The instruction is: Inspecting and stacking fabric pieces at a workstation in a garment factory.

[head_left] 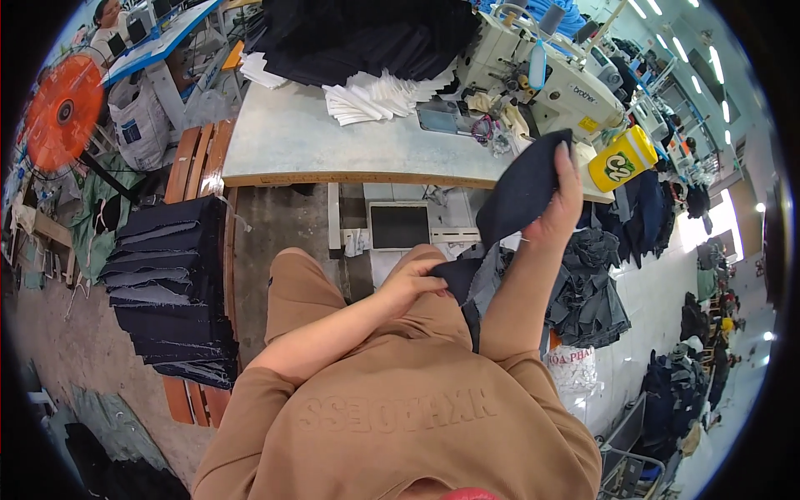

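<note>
Dark cloth (518,196) held before the table's (287,133) right end
Lower tip pinched in left hand (408,284), upper side clasped loosely by right hand (560,207); likely light, soft, best gripped at edges

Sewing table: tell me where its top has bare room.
The tabletop is bare across its left and middle front, between the front edge and the white pieces. Behind, the dark fabric pile crowds it; rightward, the phone, sewing machine and yellow cup do. The dark cloth in the right hand hides part of the right front.
</note>
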Motion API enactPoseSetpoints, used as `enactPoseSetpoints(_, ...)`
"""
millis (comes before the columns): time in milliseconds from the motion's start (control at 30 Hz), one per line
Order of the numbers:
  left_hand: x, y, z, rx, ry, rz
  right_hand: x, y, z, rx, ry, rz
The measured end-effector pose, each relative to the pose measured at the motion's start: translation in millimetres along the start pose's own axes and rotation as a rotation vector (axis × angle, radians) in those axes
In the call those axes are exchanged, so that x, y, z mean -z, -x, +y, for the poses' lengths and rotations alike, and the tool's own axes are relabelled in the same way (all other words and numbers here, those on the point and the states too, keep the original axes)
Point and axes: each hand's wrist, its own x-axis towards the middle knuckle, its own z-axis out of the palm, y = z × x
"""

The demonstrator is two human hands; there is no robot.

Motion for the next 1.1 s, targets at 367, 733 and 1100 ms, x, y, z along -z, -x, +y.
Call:
enactPoseSetpoints(367,106.3,66.3,223.8,-0.322,-0.630,0.686,93.3,-56.6,96.6,0.001,0.973,-0.110)
enactPoseSetpoints(733,108.2,-37.9,239.2,-0.069,-2.024,1.131,72.8,-57.6,165.5,0.363,1.730,-0.296)
enactPoseSetpoints(1100,110.3,-38.3,197.6,-0.072,-2.184,1.006,46.9,-56.1,162.3,0.472,1.761,-0.324)
